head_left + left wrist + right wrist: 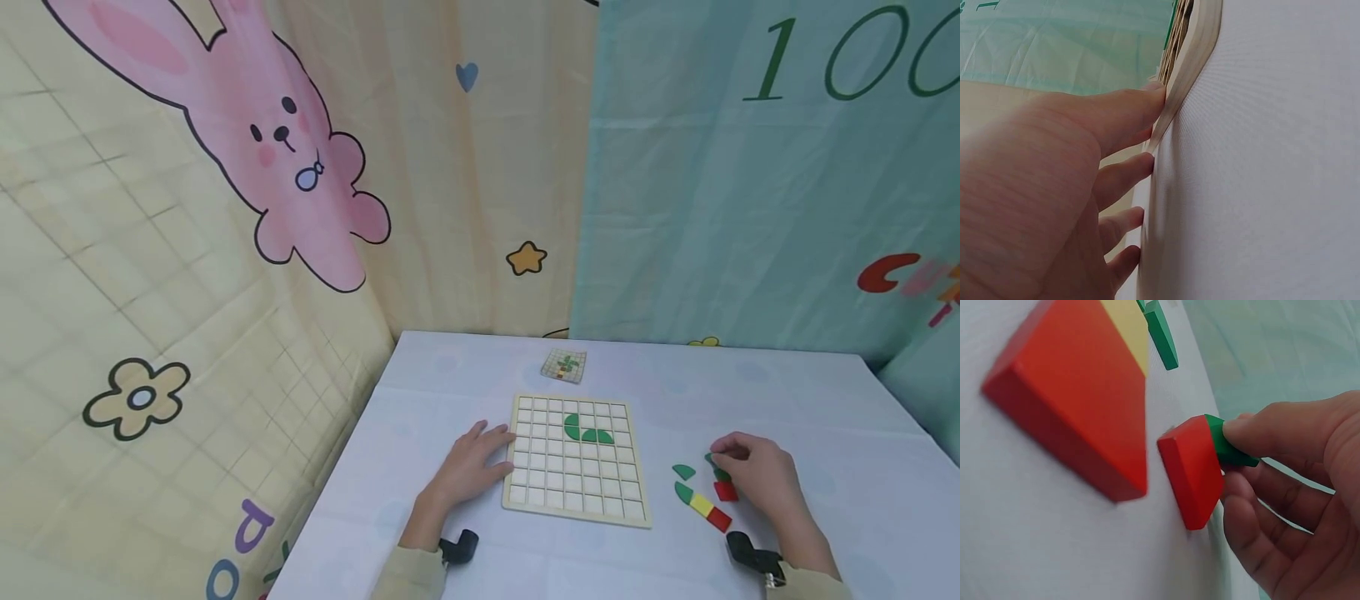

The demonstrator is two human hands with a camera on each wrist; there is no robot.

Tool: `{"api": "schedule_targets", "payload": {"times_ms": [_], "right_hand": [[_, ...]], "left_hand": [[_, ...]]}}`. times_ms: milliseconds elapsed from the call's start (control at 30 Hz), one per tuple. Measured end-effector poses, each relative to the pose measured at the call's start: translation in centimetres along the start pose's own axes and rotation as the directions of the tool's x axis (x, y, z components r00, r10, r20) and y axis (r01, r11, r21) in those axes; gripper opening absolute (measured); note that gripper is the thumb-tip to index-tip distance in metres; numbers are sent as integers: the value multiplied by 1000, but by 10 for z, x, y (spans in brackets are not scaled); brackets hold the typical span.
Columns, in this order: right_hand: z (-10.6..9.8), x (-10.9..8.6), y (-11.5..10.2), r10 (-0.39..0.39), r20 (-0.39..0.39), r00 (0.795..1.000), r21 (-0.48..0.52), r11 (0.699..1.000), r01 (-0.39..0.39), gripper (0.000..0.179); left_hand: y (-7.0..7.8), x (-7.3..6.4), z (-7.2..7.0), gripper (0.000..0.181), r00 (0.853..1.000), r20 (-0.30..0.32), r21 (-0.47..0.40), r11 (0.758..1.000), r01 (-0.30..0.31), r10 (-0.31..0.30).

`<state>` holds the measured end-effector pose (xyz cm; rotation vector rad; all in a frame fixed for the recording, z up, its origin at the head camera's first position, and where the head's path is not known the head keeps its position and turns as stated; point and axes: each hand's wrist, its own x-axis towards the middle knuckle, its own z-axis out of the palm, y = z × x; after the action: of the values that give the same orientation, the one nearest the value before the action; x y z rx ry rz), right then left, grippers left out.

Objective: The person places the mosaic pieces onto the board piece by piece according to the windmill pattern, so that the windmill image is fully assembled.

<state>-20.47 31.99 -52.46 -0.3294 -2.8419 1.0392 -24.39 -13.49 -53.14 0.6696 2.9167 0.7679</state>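
Observation:
My left hand (pixel 468 462) lies at the left edge of a wooden grid board (pixel 573 482). In the left wrist view its thumb and fingers, fairly straight, meet the board's side (pixel 1192 69). Several green quarter-circle blocks (pixel 572 427) sit in the board's upper cells. To the right of the board, my right hand (pixel 761 471) pinches a green block (pixel 1225 442), its thumb on top. A red square block (pixel 1194 475) lies right against that green one in the right wrist view. The fingers partly hide the green block.
Left of the right hand lie a loose green quarter-circle (pixel 683 472) and a slanted row of a green block (pixel 683 492), a yellow square (pixel 701 504) and a red square (pixel 718 519). A small pattern card (pixel 564 365) is behind the board on the white-covered table (pixel 450 375).

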Motion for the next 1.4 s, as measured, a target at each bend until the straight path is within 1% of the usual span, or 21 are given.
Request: {"api": "schedule_targets", "payload": {"times_ms": [100, 333, 500, 633, 767, 900, 1033, 1267, 1400], "right_hand": [[0, 0, -1, -8, 1, 1000, 1, 1000, 8, 13], [-1, 0, -5, -24, 17, 1000, 2, 1000, 24, 15], [1, -2, -9, -40, -11, 999, -11, 999, 40, 15], [4, -2, -12, -45, -28, 999, -12, 999, 45, 20], [6, -2, -14, -42, -27, 999, -3, 999, 42, 27], [9, -3, -15, -50, -25, 998, -3, 999, 50, 32], [12, -5, -17, -53, -8, 999, 6, 999, 53, 34], [15, -7, -26, -40, 43, 998, 48, 998, 38, 37], [18, -5, -30, -39, 46, 998, 61, 997, 36, 37]], "left_hand": [[1, -1, -1, 51, 1000, 2, -3, 1000, 2, -2], [2, -1, 0, 50, 1000, -15, -21, 1000, -15, 15], [0, -1, 0, 50, 1000, -12, -20, 1000, -17, 16], [0, 0, -2, 49, 1000, -11, -24, 1000, -17, 17], [2, -1, -3, 49, 1000, -12, -26, 1000, -17, 16], [2, 0, -2, 50, 1000, -3, -12, 1000, -1, 1], [0, -1, 0, 51, 1000, 6, -11, 1000, 12, -12], [-2, 0, 2, 52, 1000, 3, -13, 1000, 6, -6], [-3, 1, 1, 52, 1000, 0, -11, 1000, -2, 2]]}}
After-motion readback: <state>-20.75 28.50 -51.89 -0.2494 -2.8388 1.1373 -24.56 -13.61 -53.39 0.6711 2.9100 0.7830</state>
